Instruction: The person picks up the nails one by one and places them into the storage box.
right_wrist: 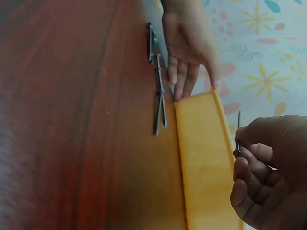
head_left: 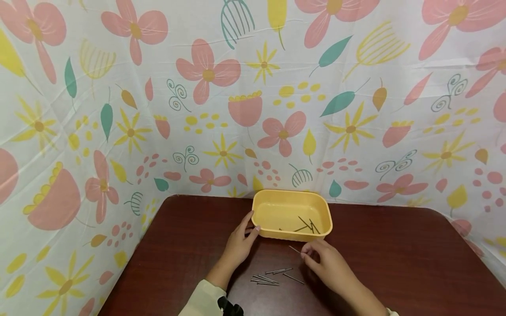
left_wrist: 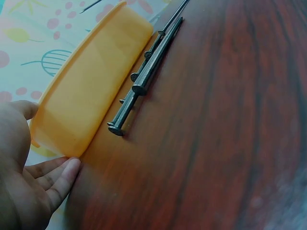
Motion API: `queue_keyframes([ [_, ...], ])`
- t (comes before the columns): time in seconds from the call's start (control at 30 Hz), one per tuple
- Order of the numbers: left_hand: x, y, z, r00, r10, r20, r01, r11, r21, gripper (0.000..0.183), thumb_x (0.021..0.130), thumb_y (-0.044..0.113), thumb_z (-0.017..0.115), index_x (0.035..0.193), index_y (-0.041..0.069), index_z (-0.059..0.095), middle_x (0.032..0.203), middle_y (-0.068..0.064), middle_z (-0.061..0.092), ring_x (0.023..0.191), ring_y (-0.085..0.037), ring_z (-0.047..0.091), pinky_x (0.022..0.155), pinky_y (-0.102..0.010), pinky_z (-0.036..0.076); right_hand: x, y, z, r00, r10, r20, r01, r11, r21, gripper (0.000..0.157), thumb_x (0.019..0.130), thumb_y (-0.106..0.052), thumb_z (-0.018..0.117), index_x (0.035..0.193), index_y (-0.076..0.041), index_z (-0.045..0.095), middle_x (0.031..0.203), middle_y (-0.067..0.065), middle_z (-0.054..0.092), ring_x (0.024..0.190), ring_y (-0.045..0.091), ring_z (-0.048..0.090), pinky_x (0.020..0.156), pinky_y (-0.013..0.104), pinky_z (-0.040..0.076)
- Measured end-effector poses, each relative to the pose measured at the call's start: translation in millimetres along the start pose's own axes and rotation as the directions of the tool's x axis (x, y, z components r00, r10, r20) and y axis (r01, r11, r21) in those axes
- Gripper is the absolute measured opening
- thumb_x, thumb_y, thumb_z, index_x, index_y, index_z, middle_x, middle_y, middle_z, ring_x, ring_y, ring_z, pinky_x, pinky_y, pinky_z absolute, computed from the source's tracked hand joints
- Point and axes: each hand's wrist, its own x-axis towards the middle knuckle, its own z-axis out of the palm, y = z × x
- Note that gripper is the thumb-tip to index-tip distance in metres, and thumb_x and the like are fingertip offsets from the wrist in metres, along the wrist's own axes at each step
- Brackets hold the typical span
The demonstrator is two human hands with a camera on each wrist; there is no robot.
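A yellow plastic bin (head_left: pixel 290 235) stands against the back of the table. My left hand (head_left: pixel 238 245) rests on its left end, fairly straight fingers touching the wall and rim near the front corner. In front of the bin, my right hand (head_left: pixel 328 265) pinches a nail (head_left: pixel 294 249) between thumb and fingertips; its head shows at the fingers in the right wrist view (right_wrist: pixel 237 152). Several nails (head_left: pixel 311 225) lie inside the bin. More loose nails (head_left: pixel 265 279) lie on the table between the hands, with a single nail (head_left: pixel 293 278) nearest my right hand.
The dark reddish-brown table (head_left: pixel 415 254) stretches to both sides of the bin. A flower-patterned cloth (head_left: pixel 284 96) hangs right behind the table and along its left side. A black strap (head_left: pixel 229 306) sits at my left wrist.
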Motion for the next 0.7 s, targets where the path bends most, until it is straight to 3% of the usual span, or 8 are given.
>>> queue_keyframes([
  [0.33, -0.6, 0.2, -0.8, 1.000, 0.009, 0.001, -0.009, 1.000, -0.010, 0.065, 0.101, 0.061, 0.048, 0.159, 0.038, 0.029, 0.160, -0.004, 0.040, 0.128, -0.028, 0.060, 0.101, -0.053, 0.051, 18, 7, -6.0, 0.989, -0.080, -0.125, 0.076, 0.996, -0.034, 0.016, 0.086, -0.007, 0.078, 0.085, -0.020, 0.068, 0.081, -0.014, 0.055, 0.075, 0.004, 0.056, 0.066, 0.022, 0.048],
  [0.7, -1.1, 1.4, -1.0, 1.000, -0.001, 0.005, 0.001, 1.000, -0.009, 0.063, 0.100, 0.063, 0.048, 0.157, 0.046, 0.027, 0.161, -0.003, 0.039, 0.130, -0.028, 0.059, 0.099, -0.053, 0.052, 37, 11, -9.6, 0.988, -0.055, -0.141, 0.051, 0.998, -0.037, 0.015, 0.088, -0.007, 0.077, 0.088, -0.018, 0.068, 0.079, -0.009, 0.054, 0.070, 0.001, 0.049, 0.061, 0.019, 0.046],
])
